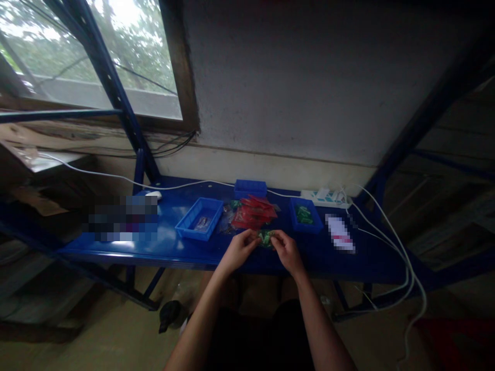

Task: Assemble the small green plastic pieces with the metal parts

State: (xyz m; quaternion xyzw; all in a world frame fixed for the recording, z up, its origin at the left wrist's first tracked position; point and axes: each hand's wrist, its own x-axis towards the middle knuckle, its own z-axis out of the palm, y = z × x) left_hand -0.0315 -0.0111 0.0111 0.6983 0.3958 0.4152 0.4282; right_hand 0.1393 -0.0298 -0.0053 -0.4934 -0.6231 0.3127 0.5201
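Observation:
Between my two hands, over the front part of the blue table (154, 260), is a small green packet (265, 237) that looks like clear plastic with something green inside. My left hand (244, 249) pinches its left edge, and my right hand (285, 248) pinches its right edge. Just beyond the packet lies a pile of red packets (255, 210), with clear plastic bags (227, 220) beside it on the left. Farther right, a blue bin (317, 222) holds several green pieces (303, 214). Another blue bin (186, 226) on the left contains a few small clear items.
A third blue bin (250, 188) stands at the back edge against the wall. Behind the right bin sits a white power strip (328, 198), its white cables (406, 252) looping down past the table's right end. Blue metal posts (129, 123) rise at both sides.

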